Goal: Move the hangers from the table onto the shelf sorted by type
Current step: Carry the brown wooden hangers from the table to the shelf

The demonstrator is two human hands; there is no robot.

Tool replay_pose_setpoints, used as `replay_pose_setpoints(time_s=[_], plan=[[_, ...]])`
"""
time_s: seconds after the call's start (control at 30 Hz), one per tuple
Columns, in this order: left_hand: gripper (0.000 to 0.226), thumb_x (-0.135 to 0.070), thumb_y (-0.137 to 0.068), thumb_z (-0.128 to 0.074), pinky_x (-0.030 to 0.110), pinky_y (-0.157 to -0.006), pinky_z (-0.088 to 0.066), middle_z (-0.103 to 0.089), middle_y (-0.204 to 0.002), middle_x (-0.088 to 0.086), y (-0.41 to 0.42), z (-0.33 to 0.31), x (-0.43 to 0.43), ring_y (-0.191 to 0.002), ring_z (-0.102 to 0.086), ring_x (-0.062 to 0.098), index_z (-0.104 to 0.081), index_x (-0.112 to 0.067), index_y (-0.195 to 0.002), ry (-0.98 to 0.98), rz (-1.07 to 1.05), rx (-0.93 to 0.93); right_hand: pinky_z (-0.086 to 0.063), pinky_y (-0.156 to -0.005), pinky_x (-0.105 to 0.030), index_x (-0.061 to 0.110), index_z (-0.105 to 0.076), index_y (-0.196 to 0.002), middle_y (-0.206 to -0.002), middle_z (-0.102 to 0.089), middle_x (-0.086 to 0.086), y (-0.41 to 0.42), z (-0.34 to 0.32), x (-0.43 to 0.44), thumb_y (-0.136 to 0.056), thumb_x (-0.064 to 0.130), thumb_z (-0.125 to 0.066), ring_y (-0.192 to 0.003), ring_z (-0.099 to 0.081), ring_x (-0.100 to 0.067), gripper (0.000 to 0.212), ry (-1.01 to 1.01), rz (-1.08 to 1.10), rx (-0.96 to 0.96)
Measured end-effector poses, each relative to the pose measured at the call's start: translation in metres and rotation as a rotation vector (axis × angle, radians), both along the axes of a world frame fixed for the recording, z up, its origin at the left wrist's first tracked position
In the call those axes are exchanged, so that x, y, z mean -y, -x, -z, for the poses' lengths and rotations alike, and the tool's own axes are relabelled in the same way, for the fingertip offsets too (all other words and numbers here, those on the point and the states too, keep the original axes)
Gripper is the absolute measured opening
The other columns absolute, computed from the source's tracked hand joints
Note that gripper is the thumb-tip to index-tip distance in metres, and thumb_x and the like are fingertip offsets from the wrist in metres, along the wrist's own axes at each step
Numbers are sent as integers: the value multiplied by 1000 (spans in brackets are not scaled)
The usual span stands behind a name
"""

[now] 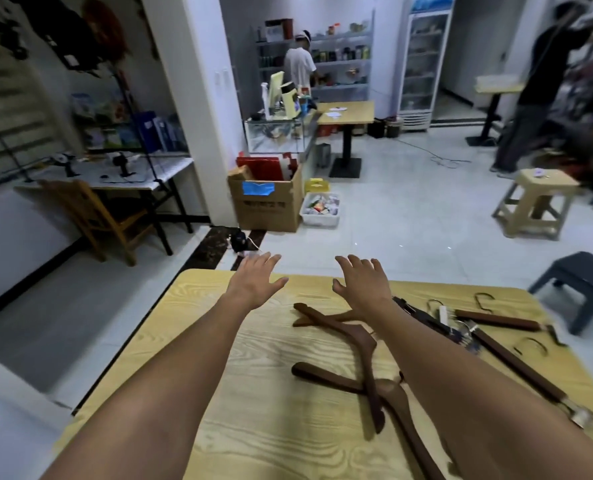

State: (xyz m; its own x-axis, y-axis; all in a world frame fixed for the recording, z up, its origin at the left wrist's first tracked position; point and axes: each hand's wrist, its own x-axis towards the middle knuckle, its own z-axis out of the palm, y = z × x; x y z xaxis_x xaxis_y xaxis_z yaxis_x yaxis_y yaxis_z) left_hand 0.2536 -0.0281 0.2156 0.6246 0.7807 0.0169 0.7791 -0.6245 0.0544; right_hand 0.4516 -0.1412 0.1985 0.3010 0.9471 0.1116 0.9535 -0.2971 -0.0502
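Observation:
Several dark brown wooden coat hangers [350, 344] lie crossed on the light wood table [253, 410], partly under my right forearm. To their right lie straight wooden clip hangers [516, 365] with metal hooks and clips. My left hand [255, 282] is stretched out over the table's far edge, palm down, fingers apart, holding nothing. My right hand [361, 280] hovers beside it above the far end of the coat hangers, also spread and empty. A shelf [343, 60] with bottles stands far back by the wall.
A grey step stool [579, 289] stands right of the table, a beige stool [539, 202] beyond it. A cardboard box [267, 199] and a white bin [321, 209] sit on the floor ahead. One person stands at the far shelf, another at the right.

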Motion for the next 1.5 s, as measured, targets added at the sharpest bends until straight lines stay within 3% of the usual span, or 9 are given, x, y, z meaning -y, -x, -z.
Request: replay_pose_setpoints(time_s=[0.2,0.53,1.07,1.5], plan=[[63,-51,-97,-34,37,-120,-8,-19,-158,4,-27,37,25,-145,-17,21,-19,-21,-150,71,107,-71,-26,-110,-39,21,-32,-145,-143,-45,-4,-15,28,38,-94,43,-42,-127,-46,-27,56,49,101,-5],[61,-50,-98,-34,35,-121,-3,-17,-159,2,-55,79,40,-147,-13,19,-19,-23,-150,191,167,-78,-21,-116,-42,19,-23,-150,-153,-33,-7,-36,68,70,-99,44,-37,-138,-35,-28,58,159,204,-91],[61,-51,-98,-33,35,-121,-1,-15,-159,0,-109,124,17,-147,-11,19,-18,-24,-151,276,176,-105,-28,-109,-41,16,-23,-148,-145,-42,-10,-58,134,57,-99,46,-38,-134,-38,-29,60,331,250,-162],[61,-50,-98,-34,35,-121,-2,-16,-159,1,-131,140,-14,-147,-11,19,-18,-24,-150,287,126,-98,-33,-102,-39,10,-38,-136,-138,-48,-12,-41,191,29,-96,46,-46,-129,-41,-30,54,559,312,-272]])
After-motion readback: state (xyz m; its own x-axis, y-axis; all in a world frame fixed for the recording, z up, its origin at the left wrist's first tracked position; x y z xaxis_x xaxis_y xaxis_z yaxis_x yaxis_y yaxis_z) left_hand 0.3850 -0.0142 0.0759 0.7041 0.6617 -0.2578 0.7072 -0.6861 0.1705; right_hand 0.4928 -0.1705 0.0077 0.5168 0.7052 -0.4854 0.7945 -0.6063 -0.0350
